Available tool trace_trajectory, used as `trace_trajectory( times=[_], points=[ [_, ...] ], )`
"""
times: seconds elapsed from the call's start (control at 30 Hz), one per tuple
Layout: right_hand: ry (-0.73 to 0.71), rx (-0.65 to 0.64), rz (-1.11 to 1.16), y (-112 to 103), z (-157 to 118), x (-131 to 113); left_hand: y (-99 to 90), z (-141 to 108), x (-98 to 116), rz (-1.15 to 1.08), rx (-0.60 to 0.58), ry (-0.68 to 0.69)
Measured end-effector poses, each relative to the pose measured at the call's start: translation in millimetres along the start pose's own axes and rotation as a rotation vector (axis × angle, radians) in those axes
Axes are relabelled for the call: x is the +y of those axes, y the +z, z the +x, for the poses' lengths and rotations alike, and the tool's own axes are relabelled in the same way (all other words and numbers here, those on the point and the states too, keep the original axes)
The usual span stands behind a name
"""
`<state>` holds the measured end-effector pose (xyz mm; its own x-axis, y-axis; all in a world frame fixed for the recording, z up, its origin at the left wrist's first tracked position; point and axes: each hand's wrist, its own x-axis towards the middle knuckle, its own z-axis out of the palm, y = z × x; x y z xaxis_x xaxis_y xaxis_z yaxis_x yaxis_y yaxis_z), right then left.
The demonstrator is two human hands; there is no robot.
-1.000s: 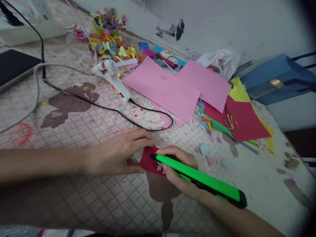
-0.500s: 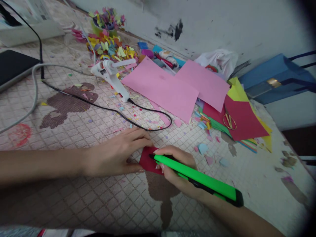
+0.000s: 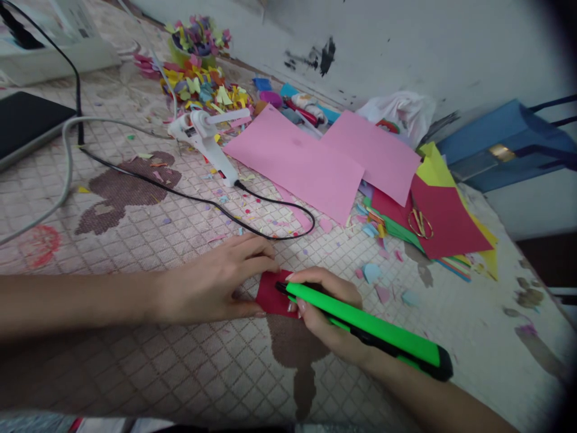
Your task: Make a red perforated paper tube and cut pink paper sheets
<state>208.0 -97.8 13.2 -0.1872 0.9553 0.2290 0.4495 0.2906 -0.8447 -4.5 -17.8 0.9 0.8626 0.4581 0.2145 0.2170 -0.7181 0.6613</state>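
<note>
A small red paper piece (image 3: 269, 296) lies on the patterned tablecloth. My left hand (image 3: 228, 279) rests at its left side, thumb and index finger apart and touching its edges, nothing gripped. My right hand (image 3: 331, 307) is closed around a bright green pen-like tool (image 3: 374, 325) with a black end. The tool's dark tip is over the red paper, and whether it touches cannot be made out. Part of the paper's right side is hidden by my right fingers.
Ahead lie a white glue gun (image 3: 210, 147) with a looping black cable and pink sheets (image 3: 297, 159). Gold scissors (image 3: 421, 224) rest on red paper at the right. A laptop-like dark object (image 3: 31, 123) is at the left, a blue bag (image 3: 505, 141) far right.
My right hand and the green tool have shifted slightly to the right, and the tool's tip has drawn back a little over the red paper. My left hand stays in place.
</note>
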Motion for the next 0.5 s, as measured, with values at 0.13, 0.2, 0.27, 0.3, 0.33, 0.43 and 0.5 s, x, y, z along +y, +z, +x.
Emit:
trace_trajectory(
  times=[0.13, 0.2, 0.27, 0.3, 0.33, 0.43, 0.5],
  points=[
    [-0.005, 0.021, -0.017, 0.9, 0.1, -1.7, -0.4, -0.1, -0.3, 0.000, -0.002, 0.001],
    [-0.003, 0.013, -0.022, 1.2, -0.1, -1.7, -0.4, 0.3, -0.3, 0.000, -0.002, 0.000],
    [0.002, 0.000, -0.024, 1.5, -0.4, -1.1, -0.2, 0.7, -0.4, 0.000, -0.001, -0.003],
    [0.004, 0.002, -0.025, 1.6, -0.5, -0.7, -0.1, 0.9, -0.5, 0.001, 0.001, -0.003],
    [0.005, 0.004, -0.026, 1.6, -0.5, -0.4, 0.2, 1.1, -0.6, 0.003, 0.001, -0.004],
    [0.005, 0.003, -0.034, 1.4, 0.0, -0.6, 1.0, 1.4, -1.1, 0.005, 0.001, -0.003],
    [0.008, -0.009, -0.045, 1.1, 0.8, -2.1, 1.5, 1.3, -1.4, 0.003, -0.002, -0.003]
  ],
)
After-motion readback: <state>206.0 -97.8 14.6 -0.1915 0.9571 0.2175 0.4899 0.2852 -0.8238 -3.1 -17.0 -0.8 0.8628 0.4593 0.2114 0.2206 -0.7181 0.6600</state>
